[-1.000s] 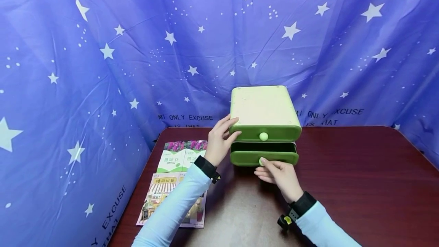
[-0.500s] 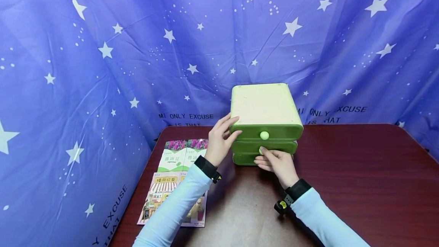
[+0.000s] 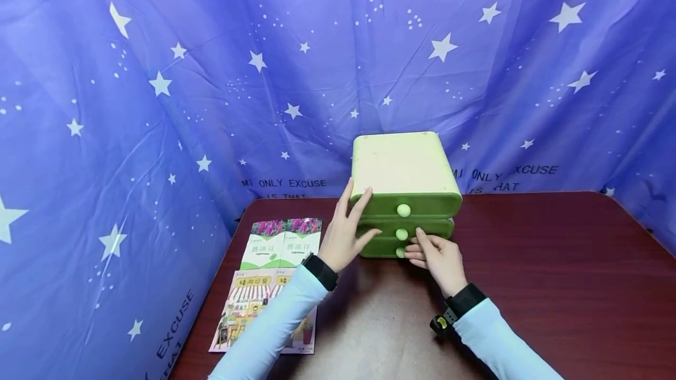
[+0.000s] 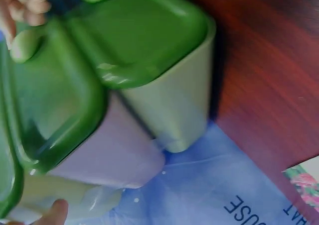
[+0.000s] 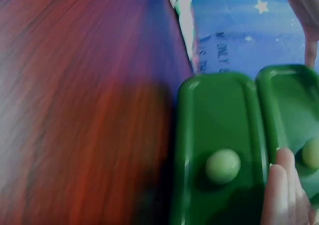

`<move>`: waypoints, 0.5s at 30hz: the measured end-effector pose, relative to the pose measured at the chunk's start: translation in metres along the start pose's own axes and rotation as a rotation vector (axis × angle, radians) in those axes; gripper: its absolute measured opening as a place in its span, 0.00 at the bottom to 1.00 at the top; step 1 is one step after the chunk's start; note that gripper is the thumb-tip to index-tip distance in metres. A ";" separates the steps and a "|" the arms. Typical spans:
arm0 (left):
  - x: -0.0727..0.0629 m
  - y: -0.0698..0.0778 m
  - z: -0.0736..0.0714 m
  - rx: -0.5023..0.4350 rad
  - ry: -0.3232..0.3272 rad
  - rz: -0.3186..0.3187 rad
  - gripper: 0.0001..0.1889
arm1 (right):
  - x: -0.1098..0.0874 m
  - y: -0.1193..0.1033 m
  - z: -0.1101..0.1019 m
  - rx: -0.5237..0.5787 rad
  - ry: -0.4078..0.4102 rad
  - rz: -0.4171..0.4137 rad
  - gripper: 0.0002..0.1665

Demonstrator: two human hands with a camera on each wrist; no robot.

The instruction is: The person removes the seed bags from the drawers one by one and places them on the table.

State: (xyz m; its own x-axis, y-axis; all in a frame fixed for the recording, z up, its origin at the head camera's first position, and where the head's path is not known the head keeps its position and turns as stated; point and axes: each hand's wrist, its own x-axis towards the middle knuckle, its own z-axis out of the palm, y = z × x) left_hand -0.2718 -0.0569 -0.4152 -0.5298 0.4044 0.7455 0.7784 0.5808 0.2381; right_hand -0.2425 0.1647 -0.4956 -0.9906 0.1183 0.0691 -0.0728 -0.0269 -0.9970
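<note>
A small cabinet (image 3: 401, 163) with a cream top and stacked green drawers stands near the back of the table. All its drawers look pushed in. In the head view, my left hand (image 3: 345, 236) lies at the cabinet's left front corner with spread fingers, gripping nothing. My right hand (image 3: 438, 260) is just right of the middle knob (image 3: 402, 234), its fingers close to the drawer front and off the knob. Below is the bottom knob (image 3: 400, 253), partly behind those fingers. The right wrist view shows my right fingers (image 5: 286, 195) between two pale green knobs (image 5: 223, 166).
Several printed packets lie at the table's left: white-green flower packets (image 3: 262, 251) behind pink illustrated packets (image 3: 248, 295). A blue star-patterned curtain (image 3: 296, 75) hangs behind and left of the dark red table (image 3: 554, 274).
The pulled-out middle drawer has gone in, pushed by my right hand at its knob. My right hand has since come off the knob, and my left fingers have spread wider.
</note>
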 end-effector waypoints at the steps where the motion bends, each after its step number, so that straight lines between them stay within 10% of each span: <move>1: -0.003 0.000 0.002 0.020 -0.005 0.008 0.49 | -0.006 -0.008 0.001 -0.040 0.019 0.006 0.33; 7: -0.010 -0.001 0.009 0.052 0.011 -0.032 0.46 | -0.024 -0.016 0.008 -0.215 0.022 0.110 0.23; 15: -0.008 0.000 0.014 0.044 0.042 -0.042 0.41 | -0.024 -0.007 0.017 -0.178 -0.017 0.218 0.27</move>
State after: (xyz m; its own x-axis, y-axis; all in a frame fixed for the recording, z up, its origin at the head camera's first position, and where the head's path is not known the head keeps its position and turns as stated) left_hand -0.2718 -0.0501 -0.4301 -0.5463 0.3498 0.7610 0.7399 0.6275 0.2427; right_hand -0.2203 0.1454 -0.4896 -0.9825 0.1123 -0.1488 0.1626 0.1251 -0.9787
